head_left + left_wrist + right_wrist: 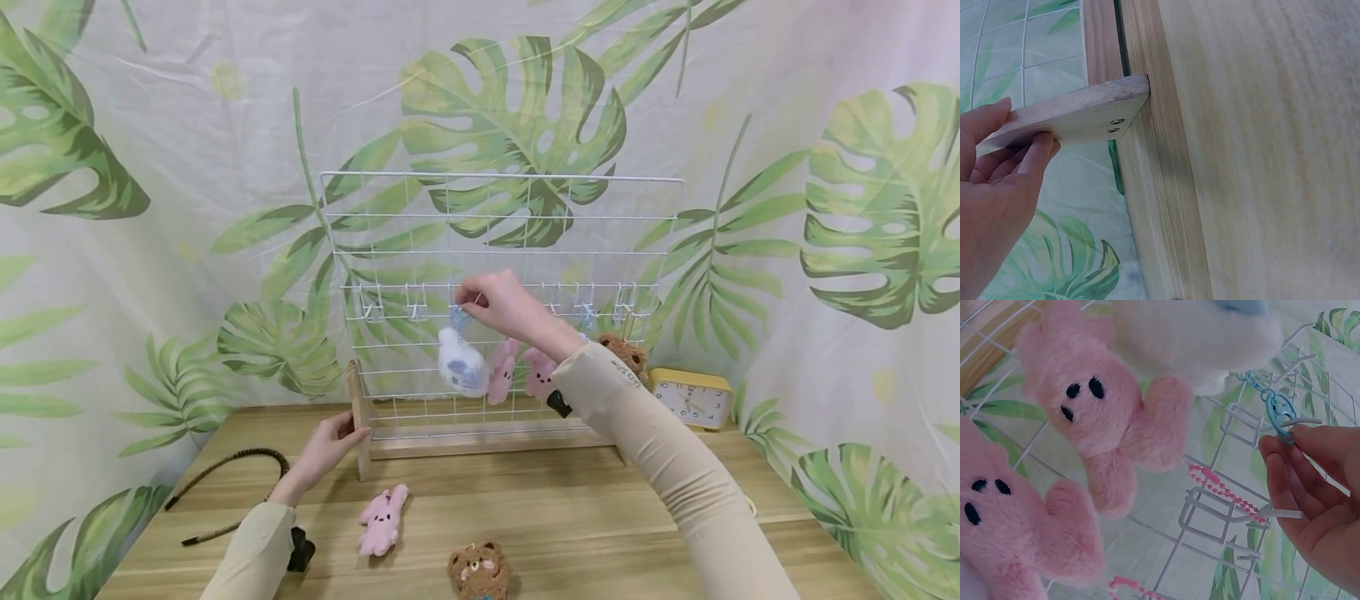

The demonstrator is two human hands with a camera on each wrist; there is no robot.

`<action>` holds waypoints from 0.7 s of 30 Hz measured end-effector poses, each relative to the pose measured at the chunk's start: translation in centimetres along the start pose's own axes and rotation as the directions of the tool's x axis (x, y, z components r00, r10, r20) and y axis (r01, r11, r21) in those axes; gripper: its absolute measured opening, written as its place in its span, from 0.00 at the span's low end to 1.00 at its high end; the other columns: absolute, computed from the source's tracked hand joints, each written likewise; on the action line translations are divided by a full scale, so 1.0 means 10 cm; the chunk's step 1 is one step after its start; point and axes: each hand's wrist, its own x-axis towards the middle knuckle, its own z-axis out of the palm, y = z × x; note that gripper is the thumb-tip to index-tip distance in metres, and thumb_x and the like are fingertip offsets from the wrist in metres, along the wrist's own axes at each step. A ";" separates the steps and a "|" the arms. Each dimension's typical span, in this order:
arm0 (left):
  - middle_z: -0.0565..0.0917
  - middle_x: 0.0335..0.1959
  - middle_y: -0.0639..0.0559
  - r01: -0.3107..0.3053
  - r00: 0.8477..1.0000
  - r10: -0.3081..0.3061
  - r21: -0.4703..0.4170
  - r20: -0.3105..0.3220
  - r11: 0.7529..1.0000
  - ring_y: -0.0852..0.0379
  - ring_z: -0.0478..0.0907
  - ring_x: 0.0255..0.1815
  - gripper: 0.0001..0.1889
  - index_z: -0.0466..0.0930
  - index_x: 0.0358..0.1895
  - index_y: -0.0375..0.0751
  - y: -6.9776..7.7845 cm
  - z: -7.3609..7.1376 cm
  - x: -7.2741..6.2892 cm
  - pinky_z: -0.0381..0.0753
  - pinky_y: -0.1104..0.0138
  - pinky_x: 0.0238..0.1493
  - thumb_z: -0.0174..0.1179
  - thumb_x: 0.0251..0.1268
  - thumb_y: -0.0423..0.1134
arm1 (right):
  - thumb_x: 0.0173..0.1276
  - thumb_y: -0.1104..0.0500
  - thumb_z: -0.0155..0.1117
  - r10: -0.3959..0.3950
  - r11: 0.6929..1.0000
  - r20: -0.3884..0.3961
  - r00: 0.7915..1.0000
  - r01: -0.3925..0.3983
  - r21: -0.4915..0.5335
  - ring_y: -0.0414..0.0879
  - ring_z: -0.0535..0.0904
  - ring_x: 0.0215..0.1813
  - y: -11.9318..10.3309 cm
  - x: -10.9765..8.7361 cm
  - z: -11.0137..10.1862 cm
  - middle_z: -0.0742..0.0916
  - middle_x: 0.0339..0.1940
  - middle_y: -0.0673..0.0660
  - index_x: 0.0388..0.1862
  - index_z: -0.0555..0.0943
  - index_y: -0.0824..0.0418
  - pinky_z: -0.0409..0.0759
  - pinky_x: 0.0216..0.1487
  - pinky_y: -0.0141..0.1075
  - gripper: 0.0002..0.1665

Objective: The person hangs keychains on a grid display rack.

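Observation:
My right hand (513,310) pinches the light-blue ring (1270,419) of a white plush keychain (461,367) with blue patches. In the right wrist view the ring is at a white hook (1300,421); whether the prong passes through it I cannot tell. The plush hangs in front of the white wire grid rack (502,177). My left hand (328,450) grips the rack's wooden side foot (1085,103), thumb on one face and fingers on the other. Two pink plush keychains (1100,394) hang beside the white one, on pink bead chains (1225,494).
More hooks (416,310) line the grid. A brown bear plush (628,354) hangs at the right, near a yellow clock (690,398). On the table lie a pink plush (382,523), another brown bear (480,571) and a dark headband (262,452).

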 end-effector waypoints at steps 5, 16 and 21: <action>0.76 0.62 0.24 0.009 1.000 -0.009 0.003 -0.004 1.000 0.35 0.78 0.62 0.28 0.63 0.69 0.19 0.00 0.00 0.00 0.83 0.60 0.55 0.53 0.76 0.37 | 0.70 0.66 0.63 0.013 1.000 -0.001 1.000 -0.013 0.015 0.47 0.87 0.42 0.00 -0.02 0.00 0.91 0.40 0.58 0.41 0.86 0.64 0.85 0.46 0.31 0.06; 0.74 0.63 0.23 0.005 1.000 -0.004 -0.018 0.012 1.000 0.34 0.76 0.63 0.27 0.62 0.70 0.20 -0.01 0.01 -0.01 0.83 0.60 0.56 0.52 0.77 0.37 | 0.68 0.67 0.64 -0.067 0.997 -0.128 0.990 0.072 0.038 0.48 0.87 0.39 -0.05 -0.25 -0.10 0.90 0.40 0.60 0.42 0.85 0.67 0.85 0.42 0.32 0.06; 0.75 0.62 0.23 -0.003 1.000 0.003 -0.012 0.006 1.000 0.34 0.77 0.62 0.27 0.62 0.69 0.19 -0.01 0.01 0.01 0.84 0.58 0.55 0.53 0.77 0.37 | 0.66 0.68 0.66 -0.137 0.989 -0.165 0.977 0.145 0.037 0.46 0.87 0.36 -0.12 -0.45 -0.05 0.90 0.38 0.60 0.40 0.85 0.67 0.84 0.39 0.27 0.05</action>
